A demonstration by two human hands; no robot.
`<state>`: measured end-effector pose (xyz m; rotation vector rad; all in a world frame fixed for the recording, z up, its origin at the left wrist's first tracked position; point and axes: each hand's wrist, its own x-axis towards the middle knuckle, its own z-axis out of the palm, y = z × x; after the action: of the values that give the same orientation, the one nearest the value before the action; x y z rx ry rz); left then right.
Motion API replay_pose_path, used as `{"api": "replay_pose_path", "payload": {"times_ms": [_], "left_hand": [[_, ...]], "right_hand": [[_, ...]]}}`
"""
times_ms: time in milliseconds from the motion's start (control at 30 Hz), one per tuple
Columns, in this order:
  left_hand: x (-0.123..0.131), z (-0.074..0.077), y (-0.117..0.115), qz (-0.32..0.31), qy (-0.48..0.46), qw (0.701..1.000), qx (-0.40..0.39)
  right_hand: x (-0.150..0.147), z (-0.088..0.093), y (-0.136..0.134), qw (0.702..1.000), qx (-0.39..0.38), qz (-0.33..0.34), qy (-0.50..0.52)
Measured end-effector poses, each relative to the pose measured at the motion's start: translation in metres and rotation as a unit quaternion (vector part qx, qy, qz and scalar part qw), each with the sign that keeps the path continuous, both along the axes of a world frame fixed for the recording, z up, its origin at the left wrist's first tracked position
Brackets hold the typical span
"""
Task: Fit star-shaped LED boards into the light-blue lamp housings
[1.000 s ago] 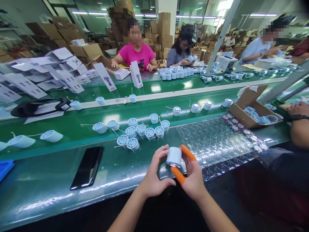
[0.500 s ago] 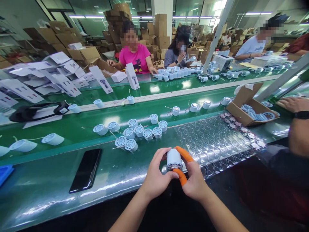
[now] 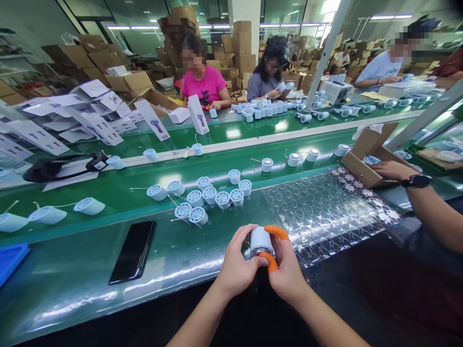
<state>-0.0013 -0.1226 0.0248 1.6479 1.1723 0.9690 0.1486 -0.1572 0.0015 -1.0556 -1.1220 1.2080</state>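
Note:
A light-blue cylindrical fan motor housing (image 3: 261, 239) is held between both hands over the table's front edge. My left hand (image 3: 237, 265) is closed on its left side, thumb at the lower rim. Orange finger covers sit on the thumb and a finger of my right hand (image 3: 287, 267), which grips the top and bottom of the right side. Something metallic shows at the housing's lower end, partly hidden by the thumbs. Beyond my hands, several similar housings (image 3: 209, 195) stand in a cluster, ribbed ends up, with thin wires attached.
A black phone (image 3: 132, 252) lies at the left, near a blue tray (image 3: 13, 260). Clear textured plastic sheeting (image 3: 307, 209) covers the table at right. A co-worker's hand (image 3: 394, 171) reaches into a cardboard box (image 3: 356, 168). Co-workers sit across the green conveyor belt (image 3: 202, 164).
The co-worker's hand at right has moved into the cardboard box. Across the belt, the person in pink now has a blue part at hand. My hands keep their hold, nearly still.

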Motion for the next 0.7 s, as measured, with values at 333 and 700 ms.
{"api": "replay_pose_path", "payload": {"times_ms": [333, 700], "left_hand": [[0.007, 0.004, 0.007, -0.016, 0.124, 0.973, 0.191], [-0.002, 0.044, 0.021, -0.092, 0.105, 0.986, 0.091]], "right_hand": [[-0.013, 0.029, 0.001, 0.943, -0.195, -0.047, 0.266], [0.042, 0.021, -0.030, 0.928, -0.251, 0.003, 0.276]]}}
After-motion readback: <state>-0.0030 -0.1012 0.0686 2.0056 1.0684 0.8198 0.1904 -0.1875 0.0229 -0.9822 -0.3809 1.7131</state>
